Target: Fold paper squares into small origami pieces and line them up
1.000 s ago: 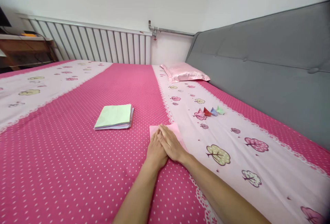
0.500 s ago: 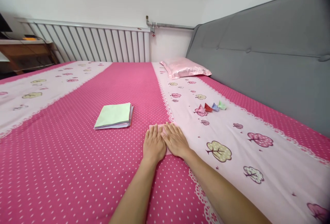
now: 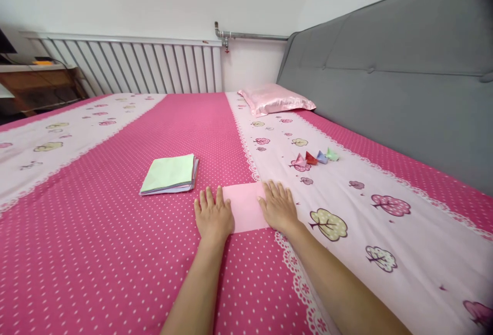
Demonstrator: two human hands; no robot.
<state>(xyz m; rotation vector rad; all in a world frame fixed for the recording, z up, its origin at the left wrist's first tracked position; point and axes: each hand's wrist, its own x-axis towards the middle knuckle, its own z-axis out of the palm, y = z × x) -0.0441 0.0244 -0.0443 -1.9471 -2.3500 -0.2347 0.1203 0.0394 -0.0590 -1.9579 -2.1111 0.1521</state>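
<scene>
A pink paper sheet point(image 3: 248, 207) is laid flat on the polka-dot bedspread point(image 3: 115, 253), with its right end placed at the lace-patterned border. Its left edge is partly covered by the left hand point(image 3: 214, 217), and its right edge by the right hand point(image 3: 280, 206). Both hands are held open, palms down, with the fingers a little spread, and nothing is grasped by them. The stack of coloured paper point(image 3: 168, 174), topped by a pale green sheet, is placed beyond the left hand. Four small folded paper pieces point(image 3: 311, 159) are lined up beyond the right hand, on the tree-printed band.
</scene>
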